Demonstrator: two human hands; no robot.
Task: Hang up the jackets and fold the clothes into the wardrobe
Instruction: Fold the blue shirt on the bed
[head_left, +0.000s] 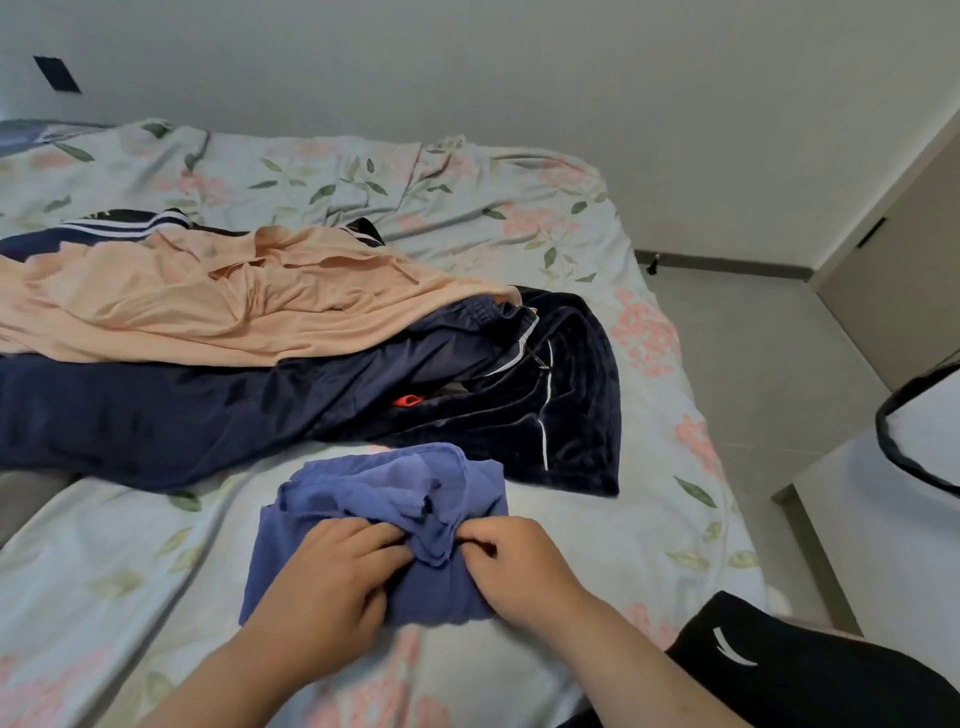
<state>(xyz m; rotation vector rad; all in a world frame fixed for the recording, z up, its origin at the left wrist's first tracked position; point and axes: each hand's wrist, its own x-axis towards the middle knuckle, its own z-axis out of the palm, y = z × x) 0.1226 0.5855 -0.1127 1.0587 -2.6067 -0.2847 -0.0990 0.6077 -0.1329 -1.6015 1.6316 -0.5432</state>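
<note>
On the bed (519, 208), near side, the left hand (327, 577) and right hand (519, 564) each pinch the blue garment (374, 488) at its bunched middle, seemingly squaring a fold. The peach top (182, 301) and navy jackets (156, 415) lie heaped beyond it.

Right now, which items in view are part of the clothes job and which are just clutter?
Job: blue garment, pinched by left hand and right hand; peach garment; navy track garment; dark velvet garment.
Lying about: floral bedsheet; white table; black-edged bag; dark wall patch.

No txt; white curved mark (733, 647), black garment (821, 680).
</note>
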